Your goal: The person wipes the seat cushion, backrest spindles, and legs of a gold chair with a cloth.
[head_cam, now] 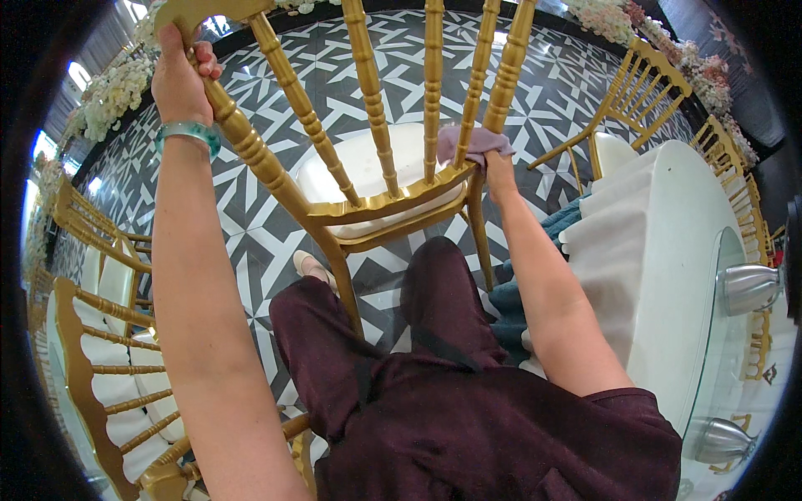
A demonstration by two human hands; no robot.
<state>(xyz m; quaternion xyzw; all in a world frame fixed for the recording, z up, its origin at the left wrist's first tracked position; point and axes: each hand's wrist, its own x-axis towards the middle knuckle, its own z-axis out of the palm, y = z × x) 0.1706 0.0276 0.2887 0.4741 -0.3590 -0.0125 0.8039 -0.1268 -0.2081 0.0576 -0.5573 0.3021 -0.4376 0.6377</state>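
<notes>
A gold chiavari chair [391, 208] stands before me, its spindled back towards me and its white seat cushion [351, 164] beyond. My left hand [182, 87] grips the upper left post, just under the top rail. A green bangle [188, 133] circles that wrist. Low on the chair's right side, my right hand [499, 175] holds a light purple cloth [485, 143] against the post, close to the lower back rail. The cloth wraps partly around the post and shows between the spindles. Most of my right fingers are hidden behind the chair and cloth.
At right stands a table with a white tablecloth [658, 206], a glass turntable [708, 351] and silver metal vessels [752, 288]. Gold chairs stand at left [69, 376] and far right [645, 94]. Flower arrangements [116, 94] border the black-and-white patterned floor [250, 181].
</notes>
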